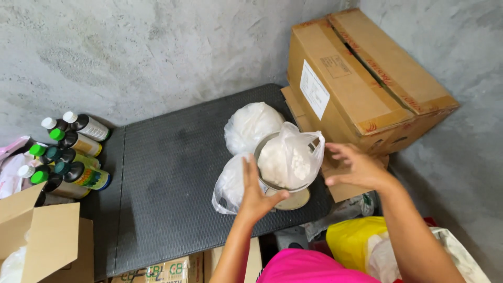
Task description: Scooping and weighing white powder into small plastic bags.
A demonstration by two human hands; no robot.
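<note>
A clear plastic bag of white powder (287, 157) sits in the metal pan of a small scale (294, 199) on a dark textured platform (167, 173). My left hand (257, 194) is open, its fingers against the left side of the pan and bag. Just right of the bag, my right hand (356, 166) hovers with fingers spread and holds nothing. Two more filled white bags lie beside the scale, one behind it (250, 126) and one at its left (230, 183).
A large taped cardboard box (361, 78) stands at the right on flattened cardboard. Several dark bottles with green and white caps (68, 157) lie at the left. An open carton (42, 236) is at lower left, a yellow bag (356, 243) at lower right. Concrete walls enclose the back.
</note>
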